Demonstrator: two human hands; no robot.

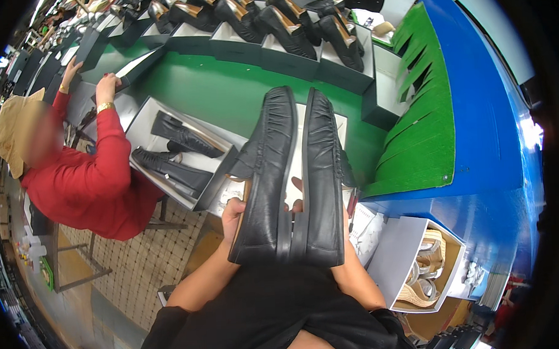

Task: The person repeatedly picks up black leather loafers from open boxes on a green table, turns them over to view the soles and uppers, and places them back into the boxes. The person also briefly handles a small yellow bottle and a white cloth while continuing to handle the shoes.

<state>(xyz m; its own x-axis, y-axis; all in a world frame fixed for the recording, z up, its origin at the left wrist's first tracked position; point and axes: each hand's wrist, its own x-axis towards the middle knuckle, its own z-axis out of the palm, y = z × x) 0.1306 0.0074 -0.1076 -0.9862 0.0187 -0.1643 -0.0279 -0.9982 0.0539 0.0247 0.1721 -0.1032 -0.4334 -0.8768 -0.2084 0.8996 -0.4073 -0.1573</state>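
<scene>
I hold a pair of black leather loafers side by side in front of me, toes pointing away and soles facing each other. My left hand (233,218) grips the left loafer (268,169) near its heel, thumb on the outer side. Mostly hidden behind the right loafer (322,179), my right hand (346,223) closes around its heel part. Fingertips show in the gap between the two shoes. Beneath the loafers, partly covered, lies a white box or lid (302,114).
An open shoebox (223,171) with two black shoes stands left on the green bench (219,90). A co-worker in red (99,182) handles a box lid there. Shoeboxes topped with black shoes (286,34) line the back. A box of wedge sandals (424,268) sits right, below a blue panel (482,103).
</scene>
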